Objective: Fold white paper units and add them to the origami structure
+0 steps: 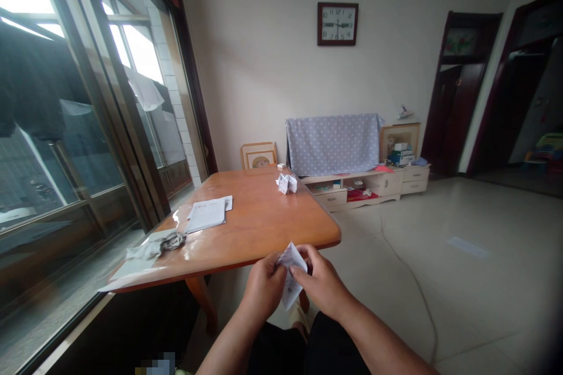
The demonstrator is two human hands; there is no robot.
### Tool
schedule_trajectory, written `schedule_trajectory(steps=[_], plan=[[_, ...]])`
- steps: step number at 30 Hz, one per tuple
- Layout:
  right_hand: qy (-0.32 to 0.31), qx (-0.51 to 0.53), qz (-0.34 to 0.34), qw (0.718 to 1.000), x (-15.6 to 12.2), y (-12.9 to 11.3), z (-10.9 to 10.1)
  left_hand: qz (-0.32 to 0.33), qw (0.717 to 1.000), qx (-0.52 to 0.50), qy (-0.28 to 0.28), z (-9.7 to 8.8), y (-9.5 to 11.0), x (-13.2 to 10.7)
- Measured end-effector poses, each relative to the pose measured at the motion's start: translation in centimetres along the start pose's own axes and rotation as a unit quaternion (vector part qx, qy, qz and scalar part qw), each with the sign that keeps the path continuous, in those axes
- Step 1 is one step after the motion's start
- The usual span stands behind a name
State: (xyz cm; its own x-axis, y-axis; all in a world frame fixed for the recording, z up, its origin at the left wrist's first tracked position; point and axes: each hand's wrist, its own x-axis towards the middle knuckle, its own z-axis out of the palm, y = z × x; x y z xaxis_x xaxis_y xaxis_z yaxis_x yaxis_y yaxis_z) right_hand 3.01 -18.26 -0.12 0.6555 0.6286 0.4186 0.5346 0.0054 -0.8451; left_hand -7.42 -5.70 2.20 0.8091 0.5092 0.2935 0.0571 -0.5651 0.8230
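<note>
left hand (264,287): pinches printed paper sheet (291,274) | right hand (321,281): fingers pressed on its upper edge | both just off wooden table's (281,240) near edge (forearms angled inward)

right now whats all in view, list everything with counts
wall clock: 1, dark brown frame, on the wall
window: 1, dark frame, along the left side
doorways: 2, dark brown, far right
low cabinet: 1, cream, against the wall
polka-dot cloth: 1, pale blue, draped behind the cabinet
framed pictures: 2, light wood, one behind the table, one on the cabinet
wooden table: 1, orange-brown, beside the window
paper stack: 1, white, on the table
crumpled cloth: 1, grey, on the table's left edge
folded paper figure: 1, white, at the table's far end
folded paper sheet: 1, white, between both hands
left hand: 1, gripping the sheet
right hand: 1, gripping the sheet
</note>
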Motion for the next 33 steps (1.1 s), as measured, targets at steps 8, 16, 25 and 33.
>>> schedule_trajectory(steps=[8,16,25,33], plan=[[-0.066,-0.178,-0.166,0.968,-1.3,-1.9,-2.6,-0.025,0.999,0.017,0.018,-0.7,-0.6,0.4],[-0.087,-0.322,-0.178,0.926,-1.5,-2.6,-2.7,-0.026,1.0,-0.004,-0.014,-0.6,-0.3,0.4],[-0.091,-0.323,-0.144,0.931,-1.0,-2.3,-2.9,-0.048,0.994,-0.065,-0.08,-0.8,0.2,0.1],[-0.119,-0.138,-0.118,0.976,-1.0,-2.3,-3.5,-0.077,0.975,-0.127,-0.165,-1.9,0.6,-0.1]])
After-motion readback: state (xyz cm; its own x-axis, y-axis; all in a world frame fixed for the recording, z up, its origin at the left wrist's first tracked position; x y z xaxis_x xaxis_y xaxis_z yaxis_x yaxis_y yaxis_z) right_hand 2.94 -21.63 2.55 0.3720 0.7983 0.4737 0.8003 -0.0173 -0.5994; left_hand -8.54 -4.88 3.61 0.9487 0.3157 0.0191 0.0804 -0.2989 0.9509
